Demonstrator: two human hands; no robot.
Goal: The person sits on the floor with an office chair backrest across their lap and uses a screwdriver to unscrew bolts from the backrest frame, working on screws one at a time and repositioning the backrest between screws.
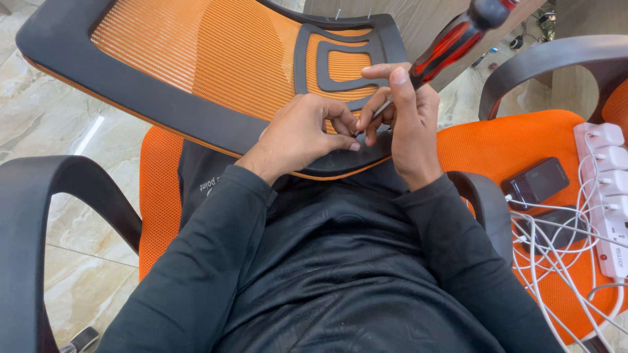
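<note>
An orange mesh chair backrest point(196, 59) with a black plastic frame lies tilted across my lap. My right hand point(409, 124) grips a screwdriver point(458, 39) with a red and black handle, its metal shaft angled down to the frame's lower edge. My left hand point(304, 134) is curled beside it, fingertips pinching at the screwdriver's tip on the black frame. What the fingertips hold is hidden. A black lumbar piece point(340, 62) sits on the mesh just above both hands.
I sit on an orange chair with black armrests point(39, 216). To my right, another orange chair seat point(510, 144) carries a black power adapter point(538, 182), a white power strip point(608, 189) and several tangled white cables point(556, 261). Marble floor lies on the left.
</note>
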